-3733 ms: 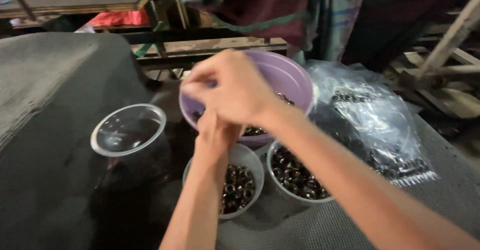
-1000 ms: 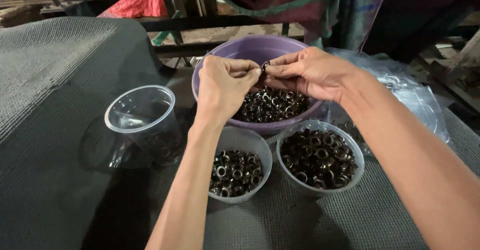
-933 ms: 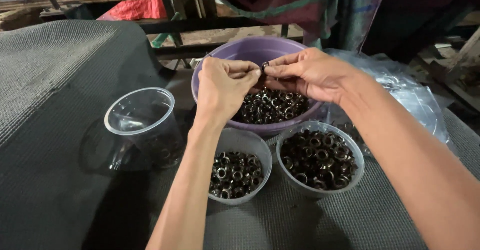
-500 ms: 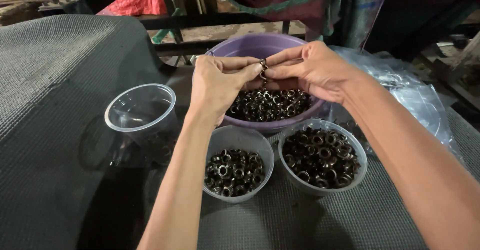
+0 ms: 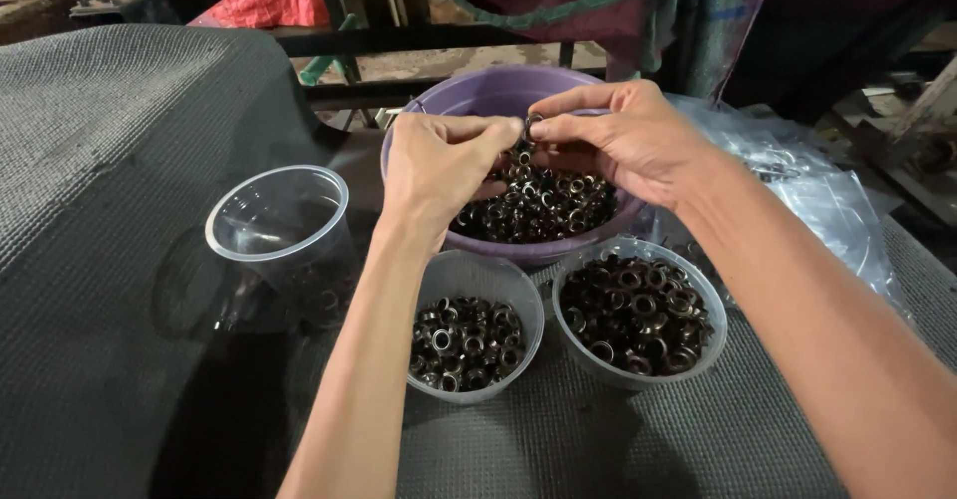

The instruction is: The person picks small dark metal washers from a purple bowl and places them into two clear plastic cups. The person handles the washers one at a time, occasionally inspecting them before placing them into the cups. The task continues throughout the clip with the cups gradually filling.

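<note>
My left hand [image 5: 439, 165] and my right hand [image 5: 633, 140] meet over a purple bowl [image 5: 469, 90] that holds a heap of small dark metal rings [image 5: 543, 205]. The fingertips of both hands pinch a few small metal rings [image 5: 525, 132] between them, just above the heap. In front of the bowl stand two clear plastic cups of the same dark rings, one in the middle [image 5: 469, 339] under my left forearm and a fuller one on the right [image 5: 638, 310].
A third clear cup [image 5: 284, 230] stands at the left with a few rings in its bottom. A crumpled clear plastic bag [image 5: 807, 190] lies to the right. Everything rests on a grey ribbed mat [image 5: 110, 140]; wooden frames and cloth lie beyond.
Both hands stay together over the purple bowl, shifting slightly as the fingers work the rings. Earlier, the left hand reached over the middle cup and the right hand hovered over the bowl.
</note>
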